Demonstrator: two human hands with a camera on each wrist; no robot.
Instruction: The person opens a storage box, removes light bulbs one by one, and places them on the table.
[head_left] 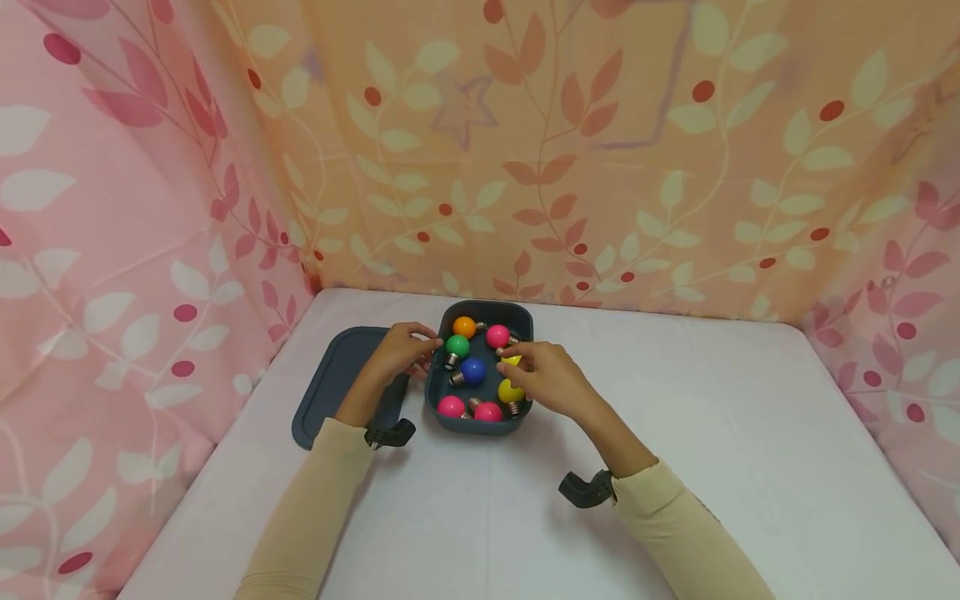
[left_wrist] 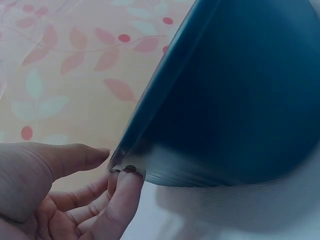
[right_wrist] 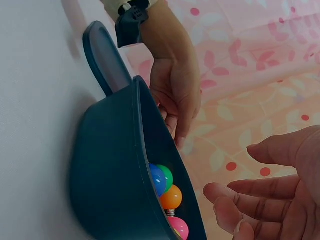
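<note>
A dark blue-grey plastic box (head_left: 480,427) holds several small coloured light bulbs. Among them are an orange bulb (head_left: 464,327), a green bulb (head_left: 457,346), a blue bulb (head_left: 473,371), a yellow bulb (head_left: 511,390) and pink bulbs such as this pink bulb (head_left: 452,407). At the box's left side, my left hand (head_left: 403,350) pinches the rim between thumb and fingertips, seen close in the left wrist view. Over the right rim hovers my right hand (head_left: 551,377), partly covering the yellow bulbs. Its fingers (right_wrist: 262,187) are loosely bent and spread, with nothing between them.
A flat dark lid (head_left: 318,396) lies on the white-covered table (head_left: 720,433), left of the box and partly beneath my left arm. Floral cloth (head_left: 570,192) hangs around the back and sides. Each wrist wears a black camera mount (head_left: 587,490).
</note>
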